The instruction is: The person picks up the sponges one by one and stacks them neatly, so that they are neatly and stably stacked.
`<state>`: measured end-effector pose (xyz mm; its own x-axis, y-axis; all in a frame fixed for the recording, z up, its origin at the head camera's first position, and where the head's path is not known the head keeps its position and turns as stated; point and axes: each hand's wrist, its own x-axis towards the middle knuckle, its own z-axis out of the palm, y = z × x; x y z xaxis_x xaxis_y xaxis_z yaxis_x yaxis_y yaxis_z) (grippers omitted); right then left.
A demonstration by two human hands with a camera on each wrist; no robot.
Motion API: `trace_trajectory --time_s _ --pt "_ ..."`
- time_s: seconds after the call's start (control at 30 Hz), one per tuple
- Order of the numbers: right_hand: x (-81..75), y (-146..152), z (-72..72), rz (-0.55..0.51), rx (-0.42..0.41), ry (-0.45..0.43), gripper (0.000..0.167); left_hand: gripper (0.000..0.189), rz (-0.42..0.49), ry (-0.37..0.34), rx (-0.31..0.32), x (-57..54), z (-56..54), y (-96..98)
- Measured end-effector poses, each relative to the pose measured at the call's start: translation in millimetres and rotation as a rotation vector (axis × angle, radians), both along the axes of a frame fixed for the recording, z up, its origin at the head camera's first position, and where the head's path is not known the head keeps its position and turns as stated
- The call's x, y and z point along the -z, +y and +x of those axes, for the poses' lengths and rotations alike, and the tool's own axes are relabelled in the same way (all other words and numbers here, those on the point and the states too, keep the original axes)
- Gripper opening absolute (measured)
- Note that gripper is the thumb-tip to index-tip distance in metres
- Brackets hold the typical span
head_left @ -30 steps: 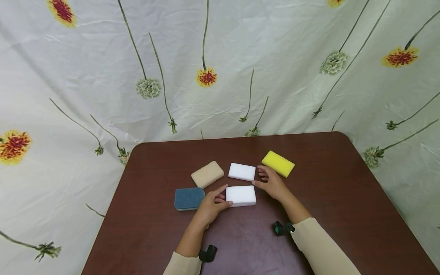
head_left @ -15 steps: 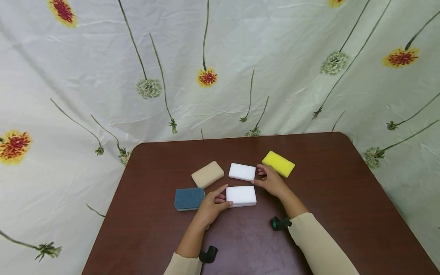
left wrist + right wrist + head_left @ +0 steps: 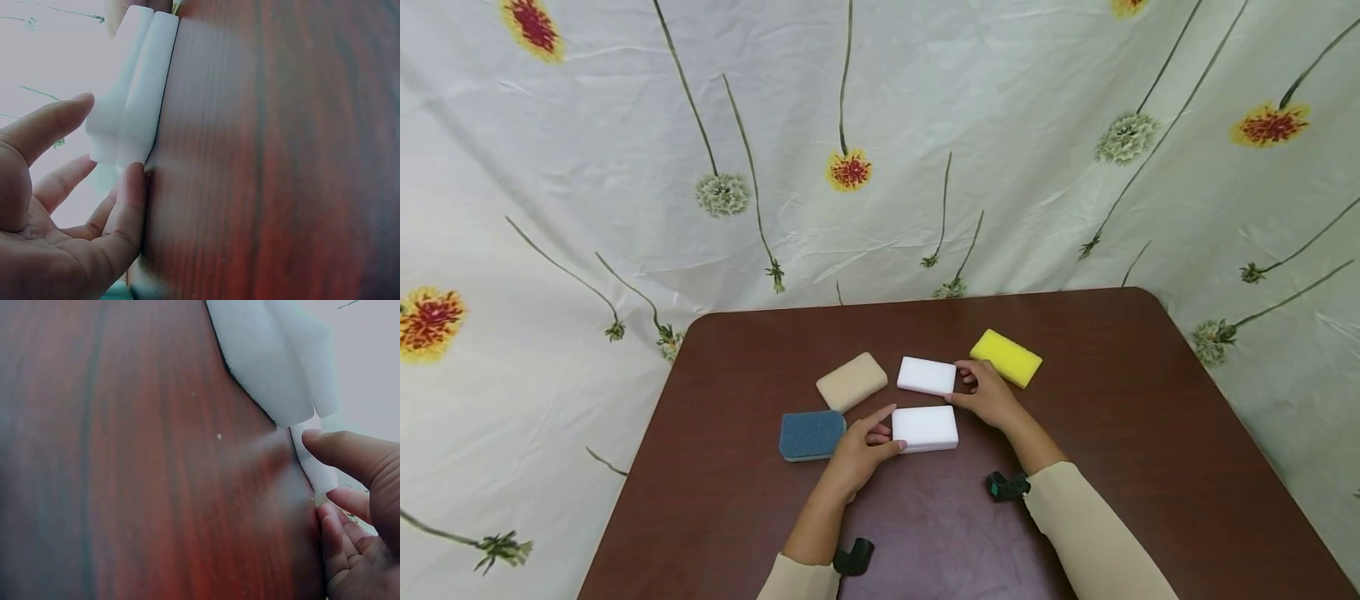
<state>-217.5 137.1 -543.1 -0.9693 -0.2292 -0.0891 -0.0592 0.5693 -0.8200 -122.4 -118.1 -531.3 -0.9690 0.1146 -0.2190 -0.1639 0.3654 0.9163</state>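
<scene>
In the head view two white sponges lie at the table's middle, one behind the other. The near white sponge (image 3: 924,427) shows two layers in the left wrist view, one on top of the other. My left hand (image 3: 857,454) holds its left end, thumb at the near corner and index finger at the far corner. My right hand (image 3: 994,398) pinches the right end of the far white sponge (image 3: 927,376), its thumb (image 3: 315,436) at the near side and the fingers beyond. The far sponge lies flat, apart from the near one.
A blue sponge (image 3: 812,435) lies just left of my left hand, with a beige sponge (image 3: 852,382) behind it. Behind my right hand is a yellow sponge (image 3: 1006,357). The brown table (image 3: 730,358) ends at a flowered cloth (image 3: 880,242).
My right hand has shifted slightly left, so its fingertips now meet the far white sponge's right end. The left hand and the sponges have stayed in place.
</scene>
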Motion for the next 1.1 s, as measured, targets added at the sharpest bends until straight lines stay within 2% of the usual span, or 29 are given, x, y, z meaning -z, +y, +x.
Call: trace_trajectory --time_s 0.53,0.9,1.1 --pt "1.1 2.8 1.0 -0.031 0.000 -0.005 0.062 0.067 0.011 0.007 -0.003 0.8 2.0 -0.4" --pt "-4.5 7.6 8.5 -0.162 -0.001 -0.070 0.061 0.066 0.016 0.017 -0.024 -0.3 3.5 1.2" --pt "-5.4 7.1 15.8 -0.201 0.009 -0.037 0.062 0.066 0.021 0.024 -0.023 -0.5 4.2 0.9"
